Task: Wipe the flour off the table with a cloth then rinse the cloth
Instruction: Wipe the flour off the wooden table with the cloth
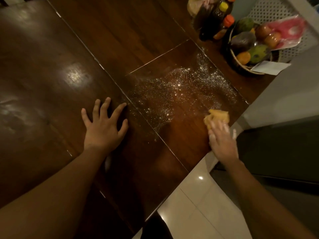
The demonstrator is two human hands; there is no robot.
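your left hand point(103, 125) lies spread flat on the bench point(51, 57), holding nothing. your right hand point(221, 141), blurred, presses flat fingers on the cloth point(217, 116) near the bench's right edge, just beside the scattered flour point(181, 88).

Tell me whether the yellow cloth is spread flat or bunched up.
Bunched up: the cloth is a crumpled lump with visible folds, pressed against the table under the right hand.

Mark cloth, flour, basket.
cloth point(217, 116): head view, bunched middle.
flour point(177, 87): head view, dense middle of the scatter.
basket point(241, 65): head view, near rim.
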